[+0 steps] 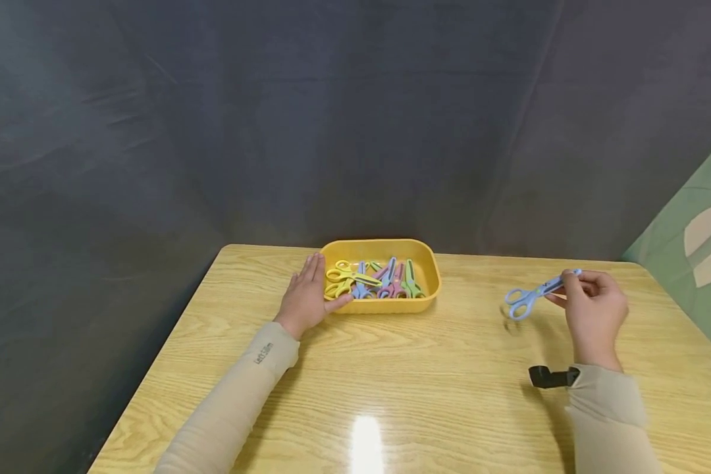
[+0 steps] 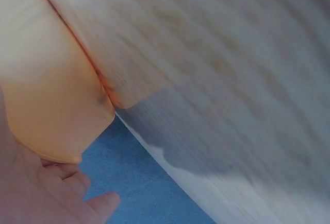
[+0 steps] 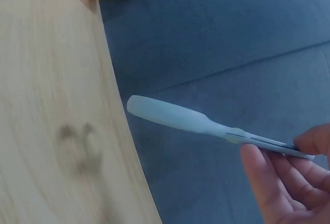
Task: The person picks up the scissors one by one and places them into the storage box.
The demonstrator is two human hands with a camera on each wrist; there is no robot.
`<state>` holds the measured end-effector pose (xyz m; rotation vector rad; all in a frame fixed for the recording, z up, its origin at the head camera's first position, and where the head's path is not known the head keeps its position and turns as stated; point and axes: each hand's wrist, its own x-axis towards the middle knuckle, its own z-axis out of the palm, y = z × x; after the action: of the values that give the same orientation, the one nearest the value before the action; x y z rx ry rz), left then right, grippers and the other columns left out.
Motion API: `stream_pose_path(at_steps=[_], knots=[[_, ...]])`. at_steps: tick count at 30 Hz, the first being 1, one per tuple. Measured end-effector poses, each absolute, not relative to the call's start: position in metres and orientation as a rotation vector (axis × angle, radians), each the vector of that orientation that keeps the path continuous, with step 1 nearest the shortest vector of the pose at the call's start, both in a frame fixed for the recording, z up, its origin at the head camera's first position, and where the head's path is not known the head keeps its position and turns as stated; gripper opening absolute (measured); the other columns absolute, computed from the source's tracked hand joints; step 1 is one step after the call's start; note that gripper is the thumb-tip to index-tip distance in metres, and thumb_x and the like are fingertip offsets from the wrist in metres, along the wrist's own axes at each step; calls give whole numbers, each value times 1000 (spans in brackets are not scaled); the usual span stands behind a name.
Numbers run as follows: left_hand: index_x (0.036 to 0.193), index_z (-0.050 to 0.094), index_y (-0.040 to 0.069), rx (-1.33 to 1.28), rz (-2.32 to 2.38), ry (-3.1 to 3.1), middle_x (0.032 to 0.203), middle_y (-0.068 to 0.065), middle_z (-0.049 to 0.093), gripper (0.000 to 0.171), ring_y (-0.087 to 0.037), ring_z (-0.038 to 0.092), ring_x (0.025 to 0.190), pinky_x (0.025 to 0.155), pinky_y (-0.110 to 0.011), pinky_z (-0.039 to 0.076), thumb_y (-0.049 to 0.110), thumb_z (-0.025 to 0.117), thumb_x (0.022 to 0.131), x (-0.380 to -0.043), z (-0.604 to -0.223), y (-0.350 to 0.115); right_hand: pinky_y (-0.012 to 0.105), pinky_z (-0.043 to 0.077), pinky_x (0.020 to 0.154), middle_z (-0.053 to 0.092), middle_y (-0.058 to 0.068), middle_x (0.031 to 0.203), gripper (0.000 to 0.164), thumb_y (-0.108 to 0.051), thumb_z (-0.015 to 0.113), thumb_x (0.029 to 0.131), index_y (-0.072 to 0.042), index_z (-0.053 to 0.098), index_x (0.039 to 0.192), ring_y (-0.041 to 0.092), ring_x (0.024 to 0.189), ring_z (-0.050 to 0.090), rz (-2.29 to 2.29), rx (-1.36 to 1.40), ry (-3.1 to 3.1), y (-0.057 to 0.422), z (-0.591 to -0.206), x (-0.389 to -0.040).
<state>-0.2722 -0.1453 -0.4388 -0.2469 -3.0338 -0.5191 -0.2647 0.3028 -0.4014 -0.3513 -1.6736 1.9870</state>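
Note:
Blue scissors (image 1: 526, 301) hang in the air above the right part of the table, handle loops pointing left. My right hand (image 1: 597, 309) pinches them by the blade end between thumb and fingers. In the right wrist view the scissors (image 3: 175, 117) appear edge-on. A yellow plastic bin (image 1: 391, 306) stands near the table's back edge, with several scissors inside in yellow, blue, pink and green. Against the bin's left end rests my left hand (image 1: 308, 296), fingers extended along the outside and thumb at the front rim. Yellow scissors (image 1: 352, 276) lie on top of the others, nearest that hand.
The wood-grain table (image 1: 426, 382) ends just behind the bin. A dark curtain (image 1: 355, 131) hangs behind it, and a green patterned panel (image 1: 699, 243) stands at the right. A black wrist camera (image 1: 548, 377) juts left from the right sleeve.

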Motion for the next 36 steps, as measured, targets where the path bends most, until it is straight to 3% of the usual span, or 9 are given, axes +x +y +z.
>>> stream_pose_path(at_steps=[11, 36], knots=[[161, 10, -2, -252, -508, -3021, 168, -19, 11, 110, -32, 9, 156, 122, -56, 16, 71, 54, 93, -271, -437, -144, 20, 57, 60, 67, 4, 83, 5, -3, 62, 96, 1, 63, 95, 7, 65, 71, 1905, -288, -1757, 287, -404, -271], [161, 12, -3, -254, -516, -3012, 168, -18, 10, 110, -32, 8, 156, 121, -57, 17, 73, 53, 92, -274, -441, -145, 22, 58, 60, 71, 1, 74, 6, -6, 66, 95, -3, 63, 90, 8, 63, 71, 1892, -168, -1795, 246, -369, -285]])
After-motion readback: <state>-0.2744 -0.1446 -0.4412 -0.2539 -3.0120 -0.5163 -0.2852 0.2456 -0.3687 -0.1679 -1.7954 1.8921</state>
